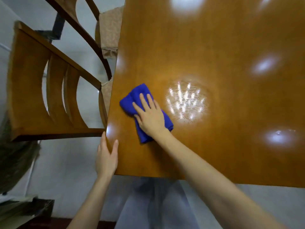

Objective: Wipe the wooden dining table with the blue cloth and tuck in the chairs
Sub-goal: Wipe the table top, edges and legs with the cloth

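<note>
The soft, limp cloth (132, 100) lay bunched near the surface's (222, 154) left edge under the right hand (149, 117), its fingers (142, 102) straight and slightly spread, likely best pressed flat, while the left hand (106, 156) rested straight-fingered on the near-left corner.

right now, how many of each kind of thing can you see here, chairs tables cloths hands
chairs: 2 (near chair, far chair)
table: 1
blue cloth: 1
hands: 2 (left hand, right hand)
total: 6
</note>
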